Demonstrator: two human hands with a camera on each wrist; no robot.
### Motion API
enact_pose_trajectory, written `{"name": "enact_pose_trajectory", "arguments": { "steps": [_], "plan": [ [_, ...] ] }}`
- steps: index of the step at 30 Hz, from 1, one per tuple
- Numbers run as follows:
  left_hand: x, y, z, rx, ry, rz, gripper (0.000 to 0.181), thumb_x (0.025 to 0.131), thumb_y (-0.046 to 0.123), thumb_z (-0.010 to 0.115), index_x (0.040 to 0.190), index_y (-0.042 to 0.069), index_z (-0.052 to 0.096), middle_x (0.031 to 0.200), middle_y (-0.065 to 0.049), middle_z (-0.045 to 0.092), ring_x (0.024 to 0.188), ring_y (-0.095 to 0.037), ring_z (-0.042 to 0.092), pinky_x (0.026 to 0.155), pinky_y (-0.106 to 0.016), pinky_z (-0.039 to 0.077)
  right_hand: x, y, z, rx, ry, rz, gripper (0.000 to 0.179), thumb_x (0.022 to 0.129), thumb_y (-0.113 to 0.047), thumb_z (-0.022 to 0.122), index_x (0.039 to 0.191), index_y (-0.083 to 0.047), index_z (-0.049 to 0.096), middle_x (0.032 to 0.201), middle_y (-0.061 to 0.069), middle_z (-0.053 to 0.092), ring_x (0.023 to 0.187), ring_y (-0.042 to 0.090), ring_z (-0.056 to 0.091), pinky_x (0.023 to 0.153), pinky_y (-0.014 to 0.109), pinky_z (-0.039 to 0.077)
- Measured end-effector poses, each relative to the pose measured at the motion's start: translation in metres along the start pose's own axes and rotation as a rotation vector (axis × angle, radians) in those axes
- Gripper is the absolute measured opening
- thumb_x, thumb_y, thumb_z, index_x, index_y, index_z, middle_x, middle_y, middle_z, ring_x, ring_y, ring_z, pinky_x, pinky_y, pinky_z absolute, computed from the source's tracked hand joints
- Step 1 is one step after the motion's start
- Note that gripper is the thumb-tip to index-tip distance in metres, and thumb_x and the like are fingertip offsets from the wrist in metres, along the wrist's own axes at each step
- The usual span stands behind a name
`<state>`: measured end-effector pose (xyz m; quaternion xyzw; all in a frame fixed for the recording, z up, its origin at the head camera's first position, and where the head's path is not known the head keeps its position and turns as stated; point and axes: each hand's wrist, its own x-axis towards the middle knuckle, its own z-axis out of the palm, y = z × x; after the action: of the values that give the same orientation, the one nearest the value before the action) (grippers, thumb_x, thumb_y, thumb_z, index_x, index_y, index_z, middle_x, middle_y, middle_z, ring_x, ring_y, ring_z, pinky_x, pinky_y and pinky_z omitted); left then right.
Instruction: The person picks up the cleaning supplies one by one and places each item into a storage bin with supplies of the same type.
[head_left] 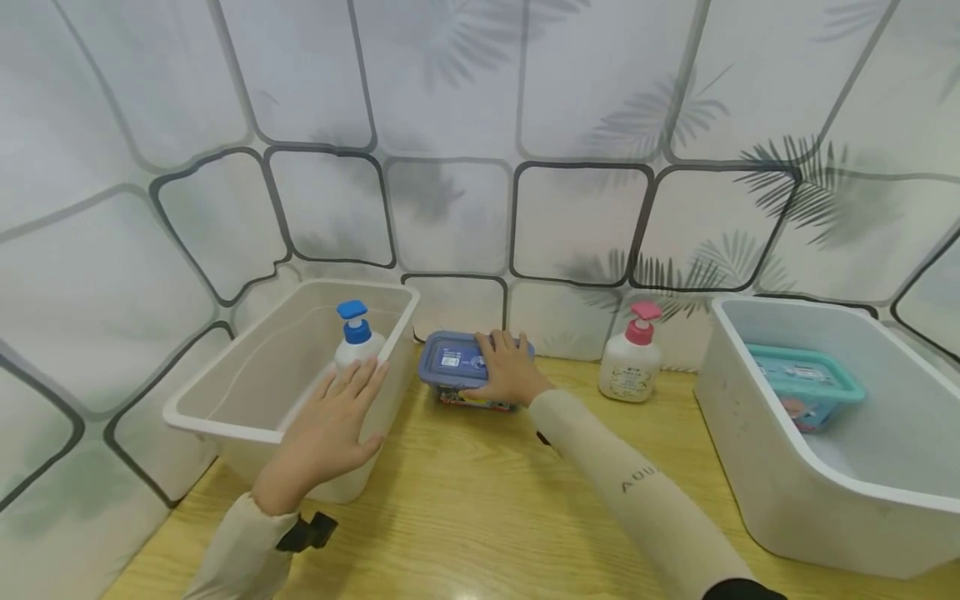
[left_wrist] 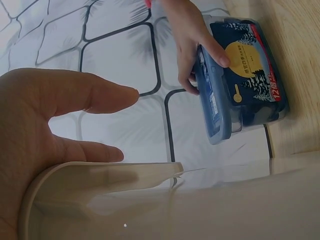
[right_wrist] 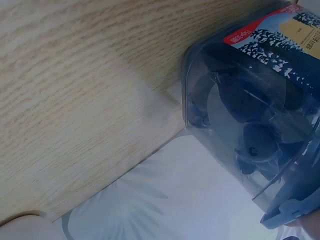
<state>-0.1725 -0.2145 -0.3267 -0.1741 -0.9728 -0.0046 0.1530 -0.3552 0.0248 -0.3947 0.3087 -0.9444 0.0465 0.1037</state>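
My right hand (head_left: 510,367) grips a clear plastic box with a blue lid (head_left: 446,354), thumb on its front side and fingers over the lid. In the left wrist view the box (left_wrist: 255,75) shows a dark label with a yellow circle. Dark rounded items show through the clear wall of the box (right_wrist: 250,110) in the right wrist view. My left hand (head_left: 326,433) has its fingers extended over the right side of the left bin (head_left: 217,429). Just beyond those fingertips, inside the bin, stands a white bottle with a blue pump (head_left: 358,343).
A white bottle with a pink pump (head_left: 630,367) stands on the wooden table (head_left: 480,508), right of the box. At the far right, a white bin (head_left: 757,450) holds a turquoise-lidded box (head_left: 806,379). A patterned curtain (head_left: 450,217) hangs behind the table.
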Motion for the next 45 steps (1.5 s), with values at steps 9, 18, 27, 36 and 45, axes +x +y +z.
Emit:
{"name": "enact_pose_trajectory", "arguments": {
  "steps": [9, 18, 27, 36, 45],
  "plan": [
    [0.000, 0.001, -0.001, 0.006, -0.006, -0.003, 0.084, 0.079, 0.030, 0.070, 0.146, -0.001, 0.029, 0.150, -0.021, 0.034, 0.137, -0.041, 0.033, 0.112, -0.057, 0.025, -0.010, -0.006, 0.003, -0.054, 0.078, -0.040, 0.114, 0.066, -0.073, 0.064, 0.149, -0.008, 0.021, 0.135, 0.019, 0.040, 0.126, 0.035, 0.039, 0.106, 0.063, 0.026],
    [0.000, 0.001, -0.001, 0.003, 0.005, 0.002, 0.084, 0.079, 0.030, 0.071, 0.145, -0.001, 0.030, 0.149, -0.020, 0.034, 0.136, -0.041, 0.034, 0.112, -0.057, 0.026, -0.015, -0.011, 0.003, -0.095, 0.098, -0.052, 0.122, 0.061, -0.070, 0.070, 0.149, -0.004, 0.018, 0.135, 0.020, 0.039, 0.123, 0.034, 0.040, 0.099, 0.060, 0.033],
    [0.000, 0.001, -0.002, -0.001, 0.010, 0.003, 0.085, 0.078, 0.030, 0.071, 0.145, -0.001, 0.030, 0.149, -0.021, 0.035, 0.136, -0.041, 0.034, 0.112, -0.057, 0.026, -0.017, -0.017, -0.002, -0.111, 0.039, -0.043, 0.125, 0.060, -0.069, 0.072, 0.151, -0.006, 0.014, 0.141, 0.018, 0.035, 0.127, 0.035, 0.036, 0.100, 0.062, 0.032],
    [0.001, -0.001, 0.000, -0.010, 0.010, -0.004, 0.084, 0.079, 0.030, 0.070, 0.145, -0.001, 0.029, 0.149, -0.021, 0.035, 0.136, -0.042, 0.034, 0.111, -0.057, 0.027, -0.018, -0.024, -0.005, -0.130, 0.038, -0.052, 0.124, 0.058, -0.063, 0.076, 0.152, -0.011, 0.013, 0.136, 0.020, 0.038, 0.124, 0.035, 0.037, 0.098, 0.061, 0.033],
    [0.002, -0.002, 0.001, -0.017, 0.000, -0.013, 0.083, 0.080, 0.031, 0.069, 0.146, -0.001, 0.029, 0.148, -0.021, 0.036, 0.137, -0.041, 0.032, 0.112, -0.057, 0.025, -0.023, -0.029, -0.003, -0.125, 0.065, -0.081, 0.122, 0.058, -0.056, 0.080, 0.151, -0.012, 0.016, 0.127, 0.022, 0.041, 0.120, 0.036, 0.040, 0.098, 0.058, 0.033]
  ]
}}
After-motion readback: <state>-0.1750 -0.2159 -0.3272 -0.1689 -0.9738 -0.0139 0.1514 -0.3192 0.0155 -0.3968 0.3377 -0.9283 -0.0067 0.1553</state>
